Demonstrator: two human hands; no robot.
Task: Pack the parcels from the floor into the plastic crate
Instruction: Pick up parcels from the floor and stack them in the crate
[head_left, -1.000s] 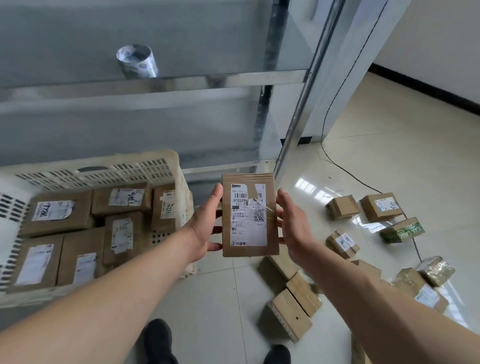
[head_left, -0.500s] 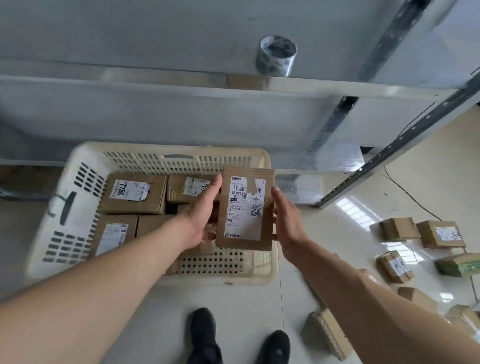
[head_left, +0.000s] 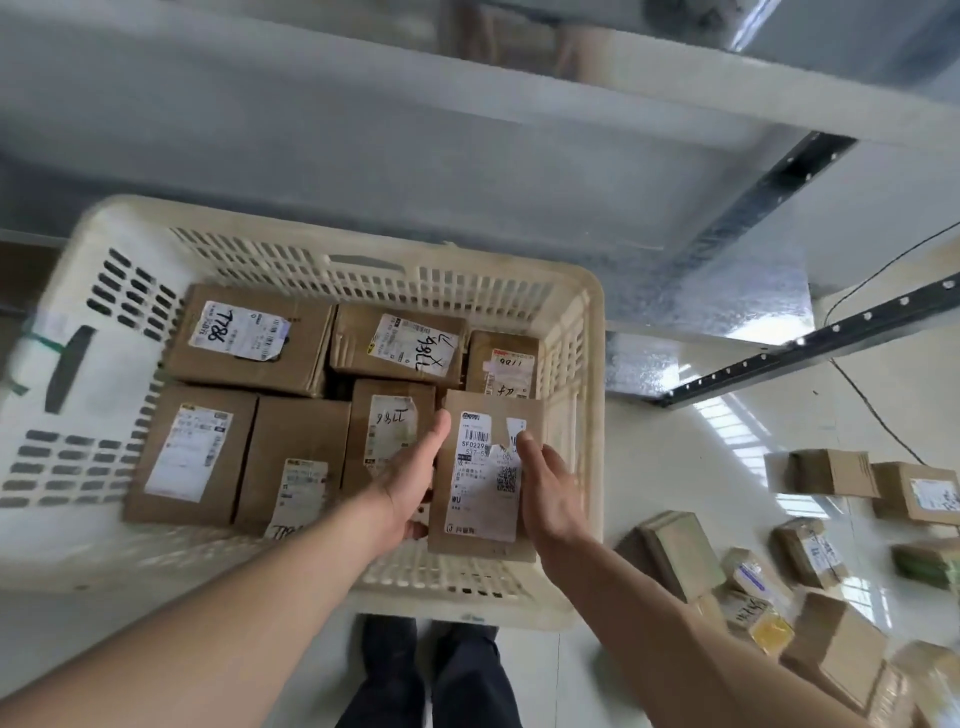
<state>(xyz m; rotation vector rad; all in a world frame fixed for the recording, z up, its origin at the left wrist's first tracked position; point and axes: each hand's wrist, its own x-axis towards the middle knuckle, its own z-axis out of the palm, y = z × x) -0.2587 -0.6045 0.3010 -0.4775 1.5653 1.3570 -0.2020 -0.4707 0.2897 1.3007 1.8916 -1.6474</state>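
Note:
A flat brown parcel (head_left: 480, 499) with a white shipping label hangs over the front right corner of the cream plastic crate (head_left: 592, 395). My left hand (head_left: 410, 478) grips its left edge, thumb on top and fingers underneath. My right hand (head_left: 550, 499) grips its right edge the same way. Several labelled brown parcels (head_left: 249, 338) lie flat inside the crate, filling most of its floor. More parcels (head_left: 831, 473) are scattered on the shiny floor to the right.
A metal shelf unit (head_left: 519, 171) stands right behind the crate, with a perforated upright (head_left: 810, 348) at the right. A black cable (head_left: 872, 410) runs over the floor by the loose parcels. My legs and shoes (head_left: 441, 675) are just in front of the crate.
The view swung left and down onto the crate. Both hands carried the parcel from beside the crate to low over its front right corner.

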